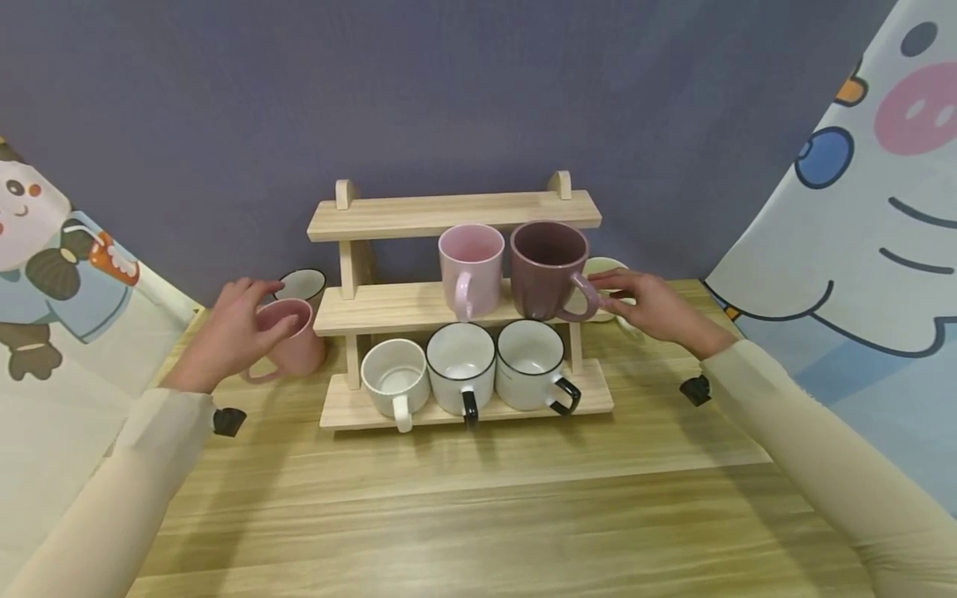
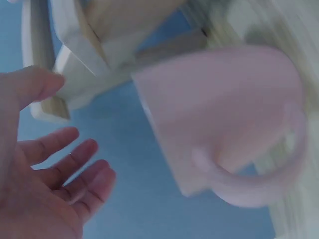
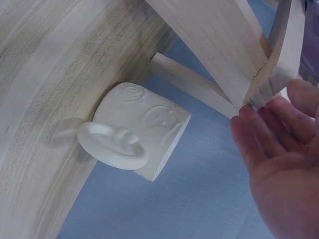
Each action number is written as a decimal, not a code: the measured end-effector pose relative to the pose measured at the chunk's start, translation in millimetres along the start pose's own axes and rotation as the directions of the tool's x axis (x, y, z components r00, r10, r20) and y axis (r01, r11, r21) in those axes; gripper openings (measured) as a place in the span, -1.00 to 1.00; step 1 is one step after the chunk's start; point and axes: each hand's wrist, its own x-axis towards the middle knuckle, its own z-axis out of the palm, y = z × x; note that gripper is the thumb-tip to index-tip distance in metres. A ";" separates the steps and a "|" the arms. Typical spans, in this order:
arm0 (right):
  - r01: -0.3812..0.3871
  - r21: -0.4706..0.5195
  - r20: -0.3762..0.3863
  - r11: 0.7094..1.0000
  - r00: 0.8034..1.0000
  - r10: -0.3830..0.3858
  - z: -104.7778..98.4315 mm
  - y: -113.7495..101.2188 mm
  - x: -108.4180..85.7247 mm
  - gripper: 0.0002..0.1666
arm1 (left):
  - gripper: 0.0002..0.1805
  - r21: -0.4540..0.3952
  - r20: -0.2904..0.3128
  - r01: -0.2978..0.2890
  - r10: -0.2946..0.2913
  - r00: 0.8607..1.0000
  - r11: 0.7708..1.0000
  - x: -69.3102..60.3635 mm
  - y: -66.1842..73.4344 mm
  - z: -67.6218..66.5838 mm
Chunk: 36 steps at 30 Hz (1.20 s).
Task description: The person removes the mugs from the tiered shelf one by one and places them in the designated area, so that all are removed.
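Observation:
My left hand hovers by a pink mug left of the wooden shelf. In the left wrist view its fingers are spread, apart from the mug. A dark-rimmed mug stands just behind. My right hand is at the right end of the middle shelf board, its extended fingertips touching the board's end. Close by on that board stands a dark mauve mug, handle toward this hand, with a lighter pink mug beside it. A white embossed mug stands right of the shelf.
The three-tier wooden shelf stands against a grey-blue backdrop. On its lowest tier are a white mug and two black-rimmed white mugs. Wood-grain tabletop lies in front. Cartoon-printed sheets hang at both sides.

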 end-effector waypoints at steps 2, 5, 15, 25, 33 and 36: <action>0.001 0.004 0.000 1.000 1.000 -0.001 -0.1 0.0 0.0 -0.54 | -0.49 -0.025 -0.027 -0.035 0.034 0.999 0.999 3.1 9.4 -0.1; 0.001 0.004 0.000 1.000 1.000 -0.001 0.0 0.0 0.1 -0.54 | -0.54 -0.048 -0.058 -0.097 0.094 0.994 0.994 7.8 21.4 2.0; -0.013 0.008 0.007 1.000 1.000 0.013 1.6 -0.2 -0.5 -0.53 | -0.61 -0.059 -0.044 -0.197 0.195 0.980 0.979 17.1 44.1 10.9; -0.019 -0.004 0.014 1.000 1.000 0.019 -0.3 -1.5 1.0 -0.55 | -0.61 -0.043 0.088 -0.077 0.081 0.993 0.996 19.8 48.3 18.5; -0.030 -0.012 0.017 0.999 0.999 0.030 -0.2 -4.1 0.2 -0.54 | -0.67 -0.005 0.091 -0.152 0.152 0.984 0.988 21.7 45.3 27.3; -0.033 -0.007 0.018 0.999 0.999 0.033 -0.5 -4.6 0.0 -0.53 | -0.70 -0.014 0.080 -0.169 0.169 0.982 0.986 22.4 44.3 28.7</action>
